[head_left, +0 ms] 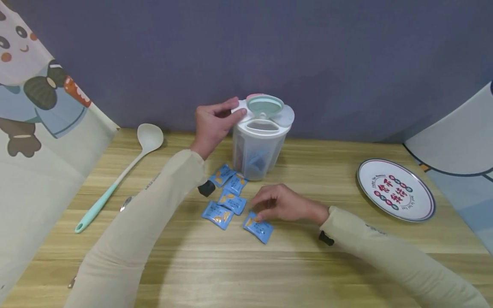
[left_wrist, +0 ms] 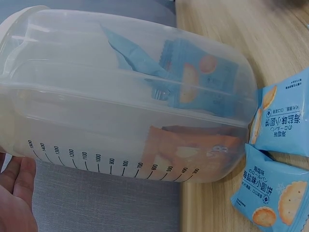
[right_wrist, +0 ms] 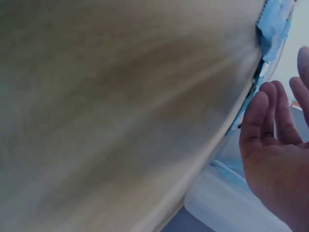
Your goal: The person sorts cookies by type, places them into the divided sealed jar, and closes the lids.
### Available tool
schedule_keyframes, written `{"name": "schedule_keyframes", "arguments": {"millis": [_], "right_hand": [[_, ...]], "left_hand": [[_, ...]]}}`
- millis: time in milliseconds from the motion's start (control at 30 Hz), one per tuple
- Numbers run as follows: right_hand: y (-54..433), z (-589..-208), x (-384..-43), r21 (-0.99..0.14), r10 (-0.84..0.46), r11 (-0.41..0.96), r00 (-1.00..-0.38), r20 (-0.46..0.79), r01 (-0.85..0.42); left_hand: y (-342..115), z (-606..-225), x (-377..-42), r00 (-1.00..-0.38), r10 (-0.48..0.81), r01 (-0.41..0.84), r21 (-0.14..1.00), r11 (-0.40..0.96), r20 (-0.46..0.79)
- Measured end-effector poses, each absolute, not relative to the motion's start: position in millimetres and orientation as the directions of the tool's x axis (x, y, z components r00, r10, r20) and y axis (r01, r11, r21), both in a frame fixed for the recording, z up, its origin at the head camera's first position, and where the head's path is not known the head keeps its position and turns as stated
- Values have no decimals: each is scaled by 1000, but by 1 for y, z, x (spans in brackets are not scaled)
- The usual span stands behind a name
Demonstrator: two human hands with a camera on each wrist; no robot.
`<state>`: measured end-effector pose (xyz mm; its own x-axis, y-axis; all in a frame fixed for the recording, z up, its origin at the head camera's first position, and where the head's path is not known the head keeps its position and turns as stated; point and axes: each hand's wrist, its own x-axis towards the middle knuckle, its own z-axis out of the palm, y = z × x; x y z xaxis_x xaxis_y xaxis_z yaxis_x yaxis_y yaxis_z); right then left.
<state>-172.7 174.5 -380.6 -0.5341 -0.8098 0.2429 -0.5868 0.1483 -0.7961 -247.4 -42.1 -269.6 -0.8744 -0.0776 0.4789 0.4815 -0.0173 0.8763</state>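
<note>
A clear plastic storage container (head_left: 254, 154) stands upright at the back of the table, with a white lid carrying a raised mint flip cap (head_left: 265, 105). My left hand (head_left: 215, 124) grips the left edge of that lid. Blue biscuit packets (left_wrist: 205, 77) and an orange packet (left_wrist: 193, 152) show through its walls, in separate compartments. Over the table, my right hand (head_left: 283, 203) hovers with its fingertips at a blue biscuit packet (head_left: 259, 229); in the right wrist view its fingers are apart, with nothing visibly held. Several more blue biscuit packets (head_left: 232, 201) lie in front of the container.
On the left lies a ladle (head_left: 150, 137) with a mint handle. Part of a metal utensil (head_left: 126, 203) shows beside my left sleeve. A white plate (head_left: 414, 179) with red lettering sits at the right. A grey-blue fabric wall (head_left: 327, 64) rises behind the table.
</note>
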Motion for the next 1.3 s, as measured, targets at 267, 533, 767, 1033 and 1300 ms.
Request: {"name": "schedule_keyframes", "arguments": {"millis": [267, 533, 767, 1033, 1300], "right_hand": [[174, -384, -170, -794, -850, 226, -513, 123, -564], [173, -382, -169, -785, -863, 257, -500, 77, -564], [172, -382, -169, -763, -864, 299, -501, 38, -573], [171, -381, -169, -730, -841, 365, -541, 7, -578], [171, -381, -167, -763, -828, 363, -561, 0, -535]], "left_hand": [[-41, -269, -248, -874, -73, 484, 875, -20, 481], [-42, -269, -247, -872, -74, 486, 873, -29, 483], [-43, -268, -248, -871, -79, 488, 873, -28, 484], [-44, -268, -249, -872, -79, 487, 873, -39, 483], [-44, -268, -247, -878, -75, 477, 878, -47, 473]]}}
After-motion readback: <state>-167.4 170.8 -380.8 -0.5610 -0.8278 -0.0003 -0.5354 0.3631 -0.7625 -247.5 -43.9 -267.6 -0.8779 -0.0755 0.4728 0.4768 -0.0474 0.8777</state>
